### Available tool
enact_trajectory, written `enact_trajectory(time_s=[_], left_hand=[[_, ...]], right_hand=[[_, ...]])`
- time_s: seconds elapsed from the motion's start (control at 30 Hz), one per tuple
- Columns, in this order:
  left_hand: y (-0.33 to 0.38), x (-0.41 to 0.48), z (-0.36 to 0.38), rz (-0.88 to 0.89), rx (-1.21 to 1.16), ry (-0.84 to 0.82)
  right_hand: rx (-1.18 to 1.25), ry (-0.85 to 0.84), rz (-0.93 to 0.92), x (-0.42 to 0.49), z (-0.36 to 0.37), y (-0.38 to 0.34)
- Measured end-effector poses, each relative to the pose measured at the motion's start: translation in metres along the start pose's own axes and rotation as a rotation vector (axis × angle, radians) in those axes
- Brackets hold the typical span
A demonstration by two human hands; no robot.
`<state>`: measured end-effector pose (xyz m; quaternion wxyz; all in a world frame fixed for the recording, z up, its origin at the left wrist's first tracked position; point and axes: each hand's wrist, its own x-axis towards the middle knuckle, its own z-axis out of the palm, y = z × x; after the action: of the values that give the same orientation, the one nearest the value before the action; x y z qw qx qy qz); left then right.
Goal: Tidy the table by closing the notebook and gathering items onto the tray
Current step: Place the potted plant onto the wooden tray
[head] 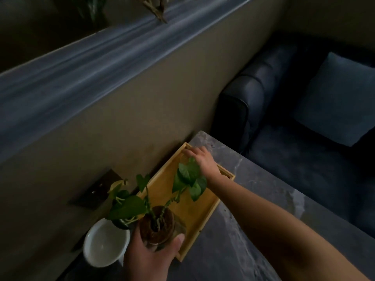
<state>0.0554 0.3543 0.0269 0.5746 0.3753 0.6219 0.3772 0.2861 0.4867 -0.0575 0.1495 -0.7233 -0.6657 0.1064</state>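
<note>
A wooden tray [194, 218] lies on the grey marble table [253, 230] against the wall. My left hand [150, 258] grips a glass jar [160, 228] holding a green leafy plant [188, 177], over the tray's near end. My right hand [199, 159] reaches across to the tray's far end, fingers curled down at the far rim; what they touch or hold is hidden by the hand and the leaves. No notebook is in view.
A white bowl-shaped pot [104, 243] stands left of the jar by the wall. A dark plate [97, 189] is on the wall behind it. A dark sofa [304, 118] with a cushion sits beyond the table's far edge.
</note>
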Motion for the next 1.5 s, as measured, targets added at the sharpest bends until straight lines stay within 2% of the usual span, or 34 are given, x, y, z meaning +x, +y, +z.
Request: enact_trajectory(time_s=[0.23,0.43,0.5,0.6,0.7,0.77,0.9,1.27,1.5], left_hand=[[0.008,-0.002,0.005,-0.009,0.003,0.000],[0.008,0.006,0.002,0.050,0.096,-0.027],[0.012,0.008,0.003,0.068,0.163,-0.026],[0.017,0.012,0.009,0.105,0.203,-0.038],[0.023,0.020,0.021,0.133,0.260,-0.038],[0.025,0.028,0.030,0.161,0.278,-0.056],[0.030,0.046,0.052,0.236,0.338,-0.100],[0.039,0.105,0.123,0.334,0.475,-0.049],[0.043,0.136,0.140,0.311,0.462,-0.020]], right_hand=[[0.043,-0.019,0.011,0.005,0.004,-0.003],[0.086,0.111,-0.001,-0.034,-0.024,-0.002],[0.166,0.202,0.113,-0.062,-0.035,0.003],[0.256,0.269,0.377,-0.119,-0.038,0.009],[0.164,0.257,0.532,-0.179,-0.022,0.013],[0.040,0.181,0.580,-0.210,-0.008,0.015],[-0.096,0.034,0.568,-0.240,0.014,0.013],[-0.190,0.046,0.591,-0.239,0.021,0.014],[-0.179,0.069,0.568,-0.239,0.026,0.016]])
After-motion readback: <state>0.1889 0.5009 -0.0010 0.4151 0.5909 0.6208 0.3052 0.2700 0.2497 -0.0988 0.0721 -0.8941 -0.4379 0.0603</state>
